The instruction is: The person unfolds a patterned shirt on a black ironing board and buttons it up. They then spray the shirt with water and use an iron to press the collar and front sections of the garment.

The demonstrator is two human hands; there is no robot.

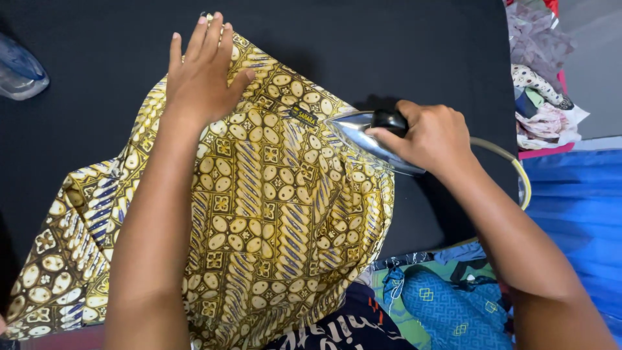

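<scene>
A yellow and brown patterned batik shirt (272, 214) lies spread on a black ironing surface (389, 45). My left hand (201, 71) presses flat on the shirt's upper part, fingers together and pointing away from me. My right hand (431, 137) grips the black handle of a silver clothes iron (356, 133), whose pointed soleplate rests on the shirt near its small dark collar label (303, 116). A cord (515, 170) curves away from the iron to the right.
A pale blue plastic object (19, 71) sits at the far left edge. A heap of mixed clothes (541, 84) lies at the upper right. Blue fabric (576, 207) lies at the right, and teal patterned cloth (447, 304) and dark printed cloth (337, 330) near me.
</scene>
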